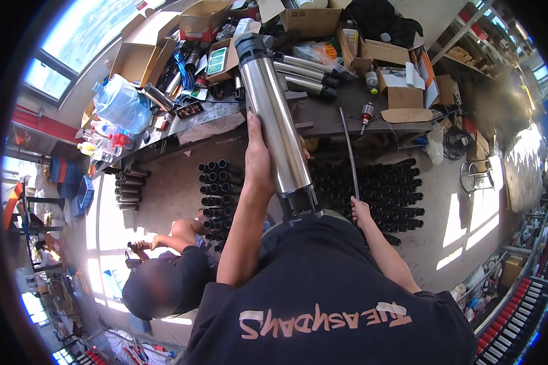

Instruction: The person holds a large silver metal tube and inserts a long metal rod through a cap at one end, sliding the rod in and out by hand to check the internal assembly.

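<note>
Dark bench (324, 112) was crowded: black-ended steel tubes (304, 72) lay side by side, cardboard boxes (406, 97) stood around, red tool (366, 112) rested near front edge, bluish jug (120, 106) sat left. Floor (169, 161) held black tubular parts (397, 198) in rows.

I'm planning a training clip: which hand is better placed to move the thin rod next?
Probably the right hand: it grips the thin rod, while the left hand holds the silver cylinder.

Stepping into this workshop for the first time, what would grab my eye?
Probably the big shiny metal tube with black ends, slanting mid-picture in the person's left grip. Next, the long thin rod in the right grip, to the tube's right. Then the crowded round black pieces, lower in the picture than the cluttered bench.
</note>
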Demonstrator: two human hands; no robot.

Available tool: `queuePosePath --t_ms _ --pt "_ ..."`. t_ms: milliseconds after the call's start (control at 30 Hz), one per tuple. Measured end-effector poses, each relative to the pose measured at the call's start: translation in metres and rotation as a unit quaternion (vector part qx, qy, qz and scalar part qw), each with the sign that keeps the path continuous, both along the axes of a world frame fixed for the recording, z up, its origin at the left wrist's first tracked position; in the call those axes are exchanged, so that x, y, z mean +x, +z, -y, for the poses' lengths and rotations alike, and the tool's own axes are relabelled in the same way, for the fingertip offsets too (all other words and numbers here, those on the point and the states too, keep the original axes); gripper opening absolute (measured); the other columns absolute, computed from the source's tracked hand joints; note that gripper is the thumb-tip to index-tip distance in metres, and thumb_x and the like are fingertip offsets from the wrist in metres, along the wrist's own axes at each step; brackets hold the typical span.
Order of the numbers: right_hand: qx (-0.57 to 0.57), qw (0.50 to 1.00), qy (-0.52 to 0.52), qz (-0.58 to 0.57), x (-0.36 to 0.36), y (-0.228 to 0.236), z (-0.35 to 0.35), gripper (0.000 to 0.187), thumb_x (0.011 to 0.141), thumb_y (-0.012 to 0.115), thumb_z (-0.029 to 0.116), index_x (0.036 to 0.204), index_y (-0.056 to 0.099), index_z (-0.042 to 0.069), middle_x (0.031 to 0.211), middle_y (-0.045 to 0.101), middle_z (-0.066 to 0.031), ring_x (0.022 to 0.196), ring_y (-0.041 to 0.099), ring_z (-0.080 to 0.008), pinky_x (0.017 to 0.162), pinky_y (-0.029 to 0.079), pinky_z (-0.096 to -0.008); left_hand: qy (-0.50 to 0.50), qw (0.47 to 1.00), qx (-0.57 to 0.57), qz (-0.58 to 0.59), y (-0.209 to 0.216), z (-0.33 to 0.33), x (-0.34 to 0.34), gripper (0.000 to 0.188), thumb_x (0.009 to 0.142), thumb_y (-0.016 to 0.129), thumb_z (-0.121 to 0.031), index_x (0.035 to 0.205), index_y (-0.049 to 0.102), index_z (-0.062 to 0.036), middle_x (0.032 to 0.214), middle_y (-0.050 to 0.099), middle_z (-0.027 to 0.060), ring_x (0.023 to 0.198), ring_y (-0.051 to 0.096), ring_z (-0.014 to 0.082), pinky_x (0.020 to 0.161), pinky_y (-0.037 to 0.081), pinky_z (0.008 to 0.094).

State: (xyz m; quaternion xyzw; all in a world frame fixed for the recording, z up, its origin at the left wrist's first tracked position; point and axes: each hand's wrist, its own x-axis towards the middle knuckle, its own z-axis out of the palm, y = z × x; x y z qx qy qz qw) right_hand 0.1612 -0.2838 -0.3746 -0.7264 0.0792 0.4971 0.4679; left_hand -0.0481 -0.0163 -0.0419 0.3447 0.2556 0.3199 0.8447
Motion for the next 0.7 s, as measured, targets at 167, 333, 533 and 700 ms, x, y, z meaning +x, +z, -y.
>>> queuePosePath --t_ms 167,333,533,700 --pt "0.010 0.999 0.000 -0.048 -0.002 -0.012 -0.005 0.034 0.095 0.064 0.041 0.075 0.049 0.018 0.057 0.037 0.0086 0.045 0.032 -0.0072 0.044 0.024 -0.0258 -0.013 0.996 -0.013 0.084 0.000 0.002 -0.001 0.082 0.097 0.022 -0.074 0.109 0.057 -0.0010 0.084 0.064 0.0174 0.071 0.065 0.0286 0.065 0.056 0.0406" --pt "0.002 0.998 0.009 -0.061 0.002 -0.026 -0.008 0.034 0.094 0.064 0.041 0.073 0.050 0.018 0.056 0.037 0.0067 0.046 0.033 -0.0105 0.046 0.028 -0.0287 -0.015 0.994 -0.009 0.105 0.002 0.006 -0.001 0.086 0.097 0.018 -0.075 0.108 0.059 0.0000 0.082 0.063 0.0171 0.070 0.064 0.0294 0.065 0.055 0.0402" --pt "-0.007 0.998 -0.014 -0.069 0.010 -0.017 -0.014 0.031 0.094 0.064 0.037 0.074 0.051 0.017 0.055 0.037 0.0071 0.043 0.032 -0.0091 0.042 0.026 -0.0274 0.131 0.988 0.076 0.021 0.007 0.023 0.000 0.083 0.097 0.024 -0.074 0.114 0.059 -0.0007 0.093 0.063 0.0164 0.073 0.065 0.0285 0.069 0.055 0.0410" --pt "-0.009 0.997 -0.010 -0.073 0.013 -0.018 -0.006 0.033 0.094 0.065 0.039 0.072 0.051 0.018 0.055 0.037 0.0075 0.043 0.031 -0.0089 0.043 0.026 -0.0279 -0.118 0.978 -0.057 0.164 -0.044 -0.002 0.014 0.085 0.091 0.032 -0.080 0.120 0.055 -0.0032 0.095 0.063 0.0132 0.075 0.065 0.0269 0.070 0.056 0.0435"
